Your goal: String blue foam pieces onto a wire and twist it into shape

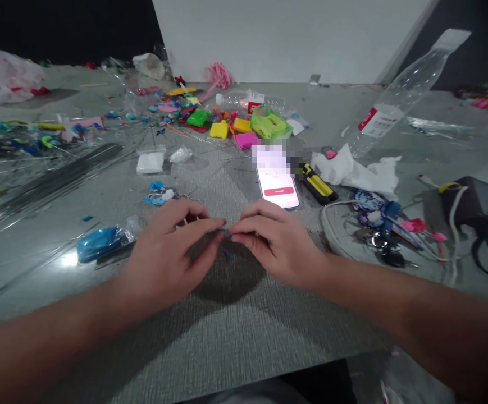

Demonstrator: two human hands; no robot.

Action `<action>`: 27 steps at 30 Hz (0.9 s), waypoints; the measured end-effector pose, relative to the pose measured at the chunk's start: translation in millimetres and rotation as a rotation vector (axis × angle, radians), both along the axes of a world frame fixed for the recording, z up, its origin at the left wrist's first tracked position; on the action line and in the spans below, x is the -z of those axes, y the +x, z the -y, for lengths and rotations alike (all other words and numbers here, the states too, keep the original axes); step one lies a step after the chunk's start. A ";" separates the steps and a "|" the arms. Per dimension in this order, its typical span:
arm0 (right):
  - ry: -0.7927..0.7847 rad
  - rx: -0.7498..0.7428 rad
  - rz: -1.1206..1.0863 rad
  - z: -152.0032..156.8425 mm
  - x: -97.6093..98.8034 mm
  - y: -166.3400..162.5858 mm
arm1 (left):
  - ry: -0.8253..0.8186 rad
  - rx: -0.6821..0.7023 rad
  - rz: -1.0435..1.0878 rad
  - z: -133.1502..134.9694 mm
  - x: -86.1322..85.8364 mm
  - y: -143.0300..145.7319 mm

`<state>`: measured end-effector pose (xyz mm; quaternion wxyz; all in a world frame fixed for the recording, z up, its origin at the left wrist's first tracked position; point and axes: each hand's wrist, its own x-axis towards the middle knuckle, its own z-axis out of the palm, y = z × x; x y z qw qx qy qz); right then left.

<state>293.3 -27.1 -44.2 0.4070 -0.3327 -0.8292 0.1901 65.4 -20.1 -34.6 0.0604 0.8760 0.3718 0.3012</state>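
My left hand (172,247) and my right hand (275,241) meet fingertip to fingertip just above the grey table (227,336). Both are closed in a pinch on a tiny blue piece (222,229) held between them. It is too small to name exactly. A phone (277,182) with a lit screen lies flat just beyond my right hand. A blue packet (100,242) in clear wrap lies to the left of my left hand.
Bright clay blocks (227,128) and a green bag (270,123) lie at the back centre. A bundle of thin wires (54,179) runs along the left. A yellow-black tool (319,184), crumpled tissue (365,171), a clear bottle (399,95), keys and cables (384,233) crowd the right.
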 end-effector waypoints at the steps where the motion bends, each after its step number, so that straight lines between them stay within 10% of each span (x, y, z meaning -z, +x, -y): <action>1: 0.048 -0.003 0.016 1.4 -1.3 0.2 | -0.145 0.032 0.066 3.7 -3.2 1.7; 6: 0.251 -0.012 0.082 6.7 -6.6 3.5 | -0.894 0.104 0.528 14.7 -3.6 8.5; 13: 0.223 -0.017 0.027 6.1 -1.0 4.3 | -1.058 0.058 0.723 10.4 5.0 11.5; 20: 0.164 -0.059 0.029 6.9 -3.1 3.2 | -0.843 0.023 0.511 8.5 3.5 4.6; 27: -0.058 -0.045 0.021 10.6 -11.0 2.5 | -0.090 -0.190 -0.010 -18.1 -3.9 -9.0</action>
